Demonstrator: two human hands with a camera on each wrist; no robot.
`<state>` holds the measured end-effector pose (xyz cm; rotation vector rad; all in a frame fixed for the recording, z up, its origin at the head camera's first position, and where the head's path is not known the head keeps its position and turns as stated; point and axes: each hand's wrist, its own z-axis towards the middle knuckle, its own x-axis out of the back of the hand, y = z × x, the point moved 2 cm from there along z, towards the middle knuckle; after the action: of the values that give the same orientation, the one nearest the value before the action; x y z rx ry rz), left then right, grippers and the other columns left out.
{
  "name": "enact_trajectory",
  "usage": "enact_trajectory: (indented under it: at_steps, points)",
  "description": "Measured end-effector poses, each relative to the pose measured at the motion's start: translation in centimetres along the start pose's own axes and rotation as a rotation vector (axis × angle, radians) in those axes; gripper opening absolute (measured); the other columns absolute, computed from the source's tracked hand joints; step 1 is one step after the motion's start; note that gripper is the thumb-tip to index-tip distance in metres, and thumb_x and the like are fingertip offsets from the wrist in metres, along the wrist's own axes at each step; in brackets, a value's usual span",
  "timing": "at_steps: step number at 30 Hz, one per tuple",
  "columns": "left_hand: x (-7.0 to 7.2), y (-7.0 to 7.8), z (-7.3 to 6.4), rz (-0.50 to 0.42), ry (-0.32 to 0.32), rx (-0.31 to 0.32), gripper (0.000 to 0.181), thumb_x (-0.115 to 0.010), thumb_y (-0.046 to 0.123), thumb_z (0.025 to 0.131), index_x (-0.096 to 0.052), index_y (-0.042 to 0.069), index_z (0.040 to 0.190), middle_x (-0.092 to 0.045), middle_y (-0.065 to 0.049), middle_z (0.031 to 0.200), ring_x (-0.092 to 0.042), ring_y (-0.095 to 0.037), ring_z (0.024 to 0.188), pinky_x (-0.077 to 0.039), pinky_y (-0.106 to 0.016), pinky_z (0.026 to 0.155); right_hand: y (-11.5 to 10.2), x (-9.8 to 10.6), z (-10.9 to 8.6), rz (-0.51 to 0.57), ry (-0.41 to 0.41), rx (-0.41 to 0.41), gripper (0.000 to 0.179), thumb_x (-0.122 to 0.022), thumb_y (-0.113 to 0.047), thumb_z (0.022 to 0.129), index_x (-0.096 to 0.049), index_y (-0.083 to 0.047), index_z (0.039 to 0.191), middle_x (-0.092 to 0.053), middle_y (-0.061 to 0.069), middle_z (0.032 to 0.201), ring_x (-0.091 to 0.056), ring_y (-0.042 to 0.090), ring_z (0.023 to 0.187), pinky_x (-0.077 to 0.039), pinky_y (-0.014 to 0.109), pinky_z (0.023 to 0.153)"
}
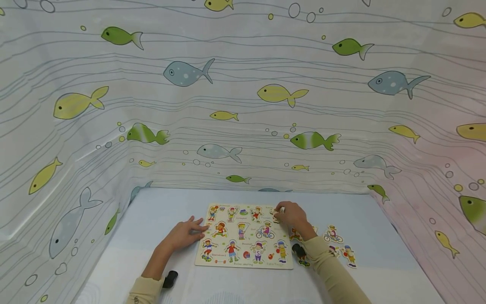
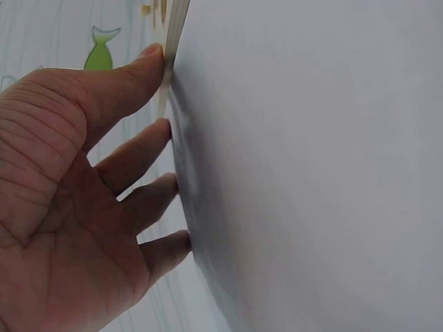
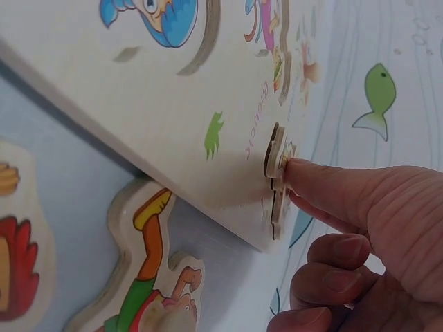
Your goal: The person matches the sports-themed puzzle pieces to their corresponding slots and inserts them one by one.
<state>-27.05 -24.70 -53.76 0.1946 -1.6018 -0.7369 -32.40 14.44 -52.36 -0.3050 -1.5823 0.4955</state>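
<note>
A wooden peg puzzle board with printed sports figures lies flat on the table. My left hand is at its left edge; in the left wrist view the thumb touches the board's edge, and the spread fingertips rest on the table. At the board's upper right corner my right hand pinches a small wooden puzzle piece between thumb and forefinger. That piece sits at the board's surface, its picture mostly hidden; whether it lies fully in its recess, I cannot tell.
Several loose puzzle pieces lie right of the board, among them a cyclist and a child with a red ball. Some are partly under my right forearm. A runner piece lies close beside the board's edge. Fish-patterned curtains surround the table.
</note>
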Motion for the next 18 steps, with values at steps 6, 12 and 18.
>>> enact_trajectory:
  at_steps: [6, 12, 18]
  points:
    - [0.08, 0.01, -0.01, 0.008, 0.001, -0.009, 0.032, -0.074, 0.023, 0.088, -0.073, 0.012, 0.118, -0.055, -0.018, 0.138, -0.035, -0.049, 0.136, -0.029, -0.065, 0.106, -0.24, 0.12, -0.36, -0.015, 0.008, -0.007, 0.018, -0.074, -0.028, 0.089, -0.073, -0.015, 0.102, -0.067, 0.003, 0.09, -0.055, 0.016, 0.067, -0.044, 0.032, 0.052]
    - [0.1, -0.2, 0.0, 0.021, 0.003, -0.026, 0.032, -0.073, 0.023, 0.089, -0.073, 0.011, 0.118, -0.055, -0.019, 0.138, -0.036, -0.05, 0.135, -0.03, -0.066, 0.106, -0.54, -0.14, -0.65, 0.004, 0.005, -0.015, 0.018, -0.074, -0.027, 0.089, -0.073, -0.014, 0.102, -0.065, 0.001, 0.082, -0.054, 0.017, 0.063, -0.042, 0.032, 0.05]
    - [0.11, -0.19, 0.04, 0.02, 0.005, -0.04, 0.032, -0.073, 0.023, 0.089, -0.073, 0.01, 0.118, -0.055, -0.02, 0.137, -0.037, -0.051, 0.134, -0.031, -0.066, 0.105, -0.45, -0.24, -0.65, 0.005, 0.01, -0.015, 0.018, -0.074, -0.027, 0.089, -0.073, -0.014, 0.102, -0.063, -0.001, 0.076, -0.051, 0.017, 0.058, -0.04, 0.031, 0.047]
